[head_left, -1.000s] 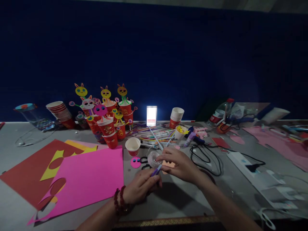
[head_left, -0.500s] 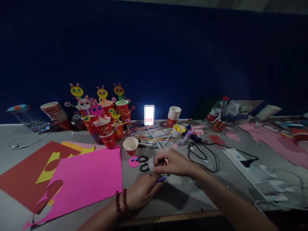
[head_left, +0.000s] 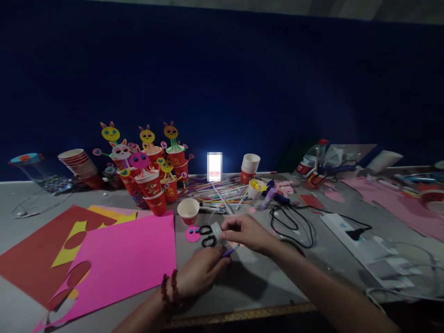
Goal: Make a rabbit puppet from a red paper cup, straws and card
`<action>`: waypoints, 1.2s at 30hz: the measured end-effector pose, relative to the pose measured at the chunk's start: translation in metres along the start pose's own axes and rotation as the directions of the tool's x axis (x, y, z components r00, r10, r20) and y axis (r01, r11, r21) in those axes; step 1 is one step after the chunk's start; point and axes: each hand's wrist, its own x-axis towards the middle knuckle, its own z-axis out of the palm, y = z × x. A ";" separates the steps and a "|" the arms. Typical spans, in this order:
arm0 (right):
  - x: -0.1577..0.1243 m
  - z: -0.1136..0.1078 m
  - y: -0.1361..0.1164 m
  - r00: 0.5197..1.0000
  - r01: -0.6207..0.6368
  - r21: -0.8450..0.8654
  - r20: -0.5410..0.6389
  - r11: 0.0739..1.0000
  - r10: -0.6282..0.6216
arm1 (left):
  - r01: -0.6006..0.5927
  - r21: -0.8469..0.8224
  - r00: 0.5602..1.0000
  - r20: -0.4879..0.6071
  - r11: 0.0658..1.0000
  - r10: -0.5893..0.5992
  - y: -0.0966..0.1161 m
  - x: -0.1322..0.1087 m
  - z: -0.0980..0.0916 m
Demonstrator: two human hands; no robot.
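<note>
A slim purple pen (head_left: 229,251) pokes out between the fingers of my left hand (head_left: 207,272), which is closed low over the grey table. Just above it, my right hand (head_left: 245,233) pinches a small translucent whitish piece (head_left: 217,231) that looks like a roll of clear tape. Scissors with black handles (head_left: 205,230) lie against the far side of my left hand; their blades are hidden. Beside them rests a pink paper disc (head_left: 193,234) with blue-and-dark eyes. A paper cup (head_left: 188,219) stands behind that disc.
Bright pink card (head_left: 132,259) covers the left front, over red card (head_left: 45,252). Red cups with rabbit figures (head_left: 152,187) crowd behind. Pens and sticks (head_left: 218,192) lie in a heap beyond my hands. A black cable (head_left: 293,222) and a power strip (head_left: 350,247) lie right.
My left hand has shifted slightly left and down with the pen. The whitish piece in my right hand has tilted and sits a little higher, showing a flatter side.
</note>
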 end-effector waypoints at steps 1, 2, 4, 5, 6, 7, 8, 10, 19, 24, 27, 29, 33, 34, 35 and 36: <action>0.000 0.001 0.000 1.000 0.002 0.016 -0.005 1.000 -0.002 | 0.007 0.001 1.000 0.009 1.000 -0.007 0.000 0.000 0.000; 0.000 0.001 0.000 1.000 0.008 0.021 -0.007 1.000 -0.008 | 0.010 0.002 1.000 0.016 1.000 -0.010 0.000 0.000 0.001; -0.001 0.002 -0.002 1.000 0.022 0.003 -0.008 1.000 -0.022 | 0.006 -0.002 1.000 0.024 1.000 -0.005 0.001 0.001 0.002; -0.002 0.003 -0.002 1.000 0.026 -0.019 -0.007 0.999 -0.027 | 0.003 -0.009 1.000 0.028 1.000 -0.003 0.001 0.001 0.003; -0.002 0.004 -0.003 1.000 0.026 -0.046 -0.005 0.999 -0.026 | 0.002 -0.016 0.999 0.033 1.000 -0.001 0.001 0.001 0.003; -0.002 0.005 -0.003 1.000 0.022 -0.074 -0.003 0.997 -0.022 | 0.001 -0.024 0.999 0.036 1.000 0.000 0.001 0.002 0.004; -0.003 0.006 -0.003 1.000 0.018 -0.100 -0.001 0.995 -0.018 | 0.002 -0.036 0.999 0.046 0.999 0.000 0.001 0.002 0.004; -0.004 0.008 -0.001 1.000 0.015 -0.144 0.000 0.989 -0.015 | 0.004 -0.073 0.998 0.062 0.997 0.000 0.001 0.002 0.004; -0.007 0.012 -0.001 1.000 0.007 -0.083 -0.027 0.996 -0.009 | 0.154 -0.505 0.980 0.185 0.849 -0.068 -0.004 0.002 0.003; -0.009 0.013 -0.005 0.999 0.000 -0.038 -0.041 0.999 -0.002 | 0.226 -0.655 0.966 0.247 0.721 -0.078 -0.005 0.003 0.003; -0.010 0.012 -0.008 1.000 0.009 -0.071 -0.013 0.997 -0.010 | 0.271 -0.689 0.956 0.276 0.672 -0.102 -0.005 0.004 0.002; -0.011 0.011 -0.010 0.999 0.031 -0.117 -0.010 0.993 -0.032 | 0.291 -0.676 0.949 0.294 0.677 -0.115 -0.005 0.004 0.000; -0.012 0.009 -0.016 0.991 0.130 -0.198 0.033 0.972 -0.126 | 0.338 -0.648 0.936 0.310 0.683 -0.169 0.001 0.003 -0.004; -0.013 0.008 -0.017 0.986 0.163 -0.219 0.051 0.962 -0.156 | 0.345 -0.645 0.934 0.305 0.682 -0.184 0.002 0.002 -0.005; -0.013 0.006 -0.018 0.980 0.197 -0.241 0.072 0.950 -0.185 | 0.349 -0.644 0.934 0.300 0.681 -0.195 0.003 0.002 -0.005; -0.014 0.005 -0.019 0.972 0.231 -0.262 0.093 0.937 -0.214 | 0.349 -0.648 0.935 0.293 0.677 -0.202 0.003 0.002 -0.005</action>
